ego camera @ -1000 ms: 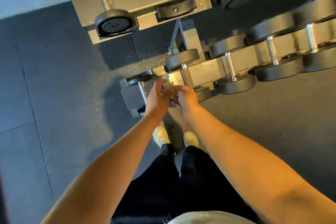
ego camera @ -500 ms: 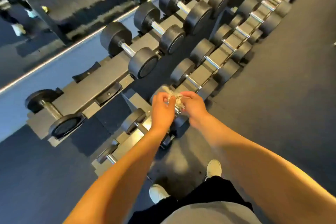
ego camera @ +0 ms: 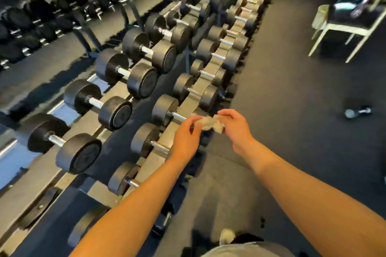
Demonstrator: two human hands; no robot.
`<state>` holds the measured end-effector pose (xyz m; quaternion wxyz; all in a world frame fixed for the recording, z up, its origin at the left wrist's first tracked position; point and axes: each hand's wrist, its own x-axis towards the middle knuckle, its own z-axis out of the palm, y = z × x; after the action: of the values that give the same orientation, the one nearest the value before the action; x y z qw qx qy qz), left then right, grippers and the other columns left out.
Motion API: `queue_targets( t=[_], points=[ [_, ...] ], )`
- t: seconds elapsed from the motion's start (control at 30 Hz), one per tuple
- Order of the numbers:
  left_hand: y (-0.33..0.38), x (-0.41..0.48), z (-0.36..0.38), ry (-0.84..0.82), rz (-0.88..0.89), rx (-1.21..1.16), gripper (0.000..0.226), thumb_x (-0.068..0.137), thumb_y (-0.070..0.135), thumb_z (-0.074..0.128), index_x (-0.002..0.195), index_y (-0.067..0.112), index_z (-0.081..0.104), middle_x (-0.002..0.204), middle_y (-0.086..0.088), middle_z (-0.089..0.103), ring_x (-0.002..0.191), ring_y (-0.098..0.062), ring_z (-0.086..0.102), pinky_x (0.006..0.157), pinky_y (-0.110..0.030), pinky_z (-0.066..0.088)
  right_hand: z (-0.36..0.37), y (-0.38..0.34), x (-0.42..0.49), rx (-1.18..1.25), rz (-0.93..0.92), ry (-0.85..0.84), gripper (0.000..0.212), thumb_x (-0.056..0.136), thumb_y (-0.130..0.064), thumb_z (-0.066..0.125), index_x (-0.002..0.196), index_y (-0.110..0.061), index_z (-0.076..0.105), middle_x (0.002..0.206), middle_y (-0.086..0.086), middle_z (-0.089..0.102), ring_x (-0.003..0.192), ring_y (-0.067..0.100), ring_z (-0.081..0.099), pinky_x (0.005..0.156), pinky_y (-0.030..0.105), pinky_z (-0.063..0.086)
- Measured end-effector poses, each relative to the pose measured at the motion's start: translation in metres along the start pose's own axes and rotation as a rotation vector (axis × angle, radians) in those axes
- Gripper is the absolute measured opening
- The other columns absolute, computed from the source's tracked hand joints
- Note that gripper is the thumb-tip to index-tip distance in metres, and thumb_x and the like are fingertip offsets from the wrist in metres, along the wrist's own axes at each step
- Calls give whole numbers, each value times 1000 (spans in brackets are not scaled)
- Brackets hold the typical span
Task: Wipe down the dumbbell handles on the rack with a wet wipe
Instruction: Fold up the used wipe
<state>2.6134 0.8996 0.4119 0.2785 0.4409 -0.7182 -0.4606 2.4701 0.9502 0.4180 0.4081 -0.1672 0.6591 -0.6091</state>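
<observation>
1. The dark rubber floor [ego camera: 292,110] fills the right half of the view
2. A long grey rack [ego camera: 25,194] runs from the lower left corner away to the top, with an upper shelf on the left and a lower shelf along its front edge
3. A white-framed chair [ego camera: 342,27] with a dark seat stands on the floor near the top right corner, well apart from the rack
4. Big black dumbbells [ego camera: 62,144] lie in a row across the upper shelf; smaller ones line the lower shelf, among them one dumbbell [ego camera: 165,108] whose shiny handle ends just beside the left fingers
5. The left hand [ego camera: 186,137] pinches one end of the wipe between thumb and fingertips
6. The right hand [ego camera: 236,129] has its fingers curled round the other end
7. The crumpled pale wipe [ego camera: 211,124] hangs between the two hands above the front edge of the lower shelf; I cannot tell whether it touches the handle
8. A small loose dumbbell [ego camera: 357,112] lies on the floor towards the right edge
9. A pale shoe [ego camera: 226,237] shows at the bottom edge
</observation>
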Motion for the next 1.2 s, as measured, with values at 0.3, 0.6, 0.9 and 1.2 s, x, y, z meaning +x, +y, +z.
queue_targets(
  t=[0.3,0.6,0.9,1.2],
  points=[
    [61,127,121,-286,47,40,22,94,16,69,115,16,67,106,-3,72,97,-16,67,82,-18,51,-102,-46,103,57,-77,100,21,97,-9,57,116,-10,65,99,5,71,86,14,66,70,24,53],
    [101,286,222,-435,97,22,10,100,24,59,105,27,68,100,6,72,91,-9,70,82,-24,55,-179,-101,236,8,-90,200,39,90,6,58,123,-14,61,104,5,70,82,10,64,65,17,51],
    [152,452,333,-475,-53,-288,17,104,15,50,119,17,58,106,-6,69,85,-15,66,76,-23,56,-246,-180,415,156,-47,390,25,91,6,58,99,-17,57,97,11,57,82,20,57,68,27,47],
    [200,599,497,-487,-139,-371,19,104,18,49,117,16,62,80,-2,64,67,-11,54,70,-30,49,-372,-215,576,427,35,513,20,100,-1,49,111,-12,62,87,6,56,70,15,54,63,29,43]
  ],
)
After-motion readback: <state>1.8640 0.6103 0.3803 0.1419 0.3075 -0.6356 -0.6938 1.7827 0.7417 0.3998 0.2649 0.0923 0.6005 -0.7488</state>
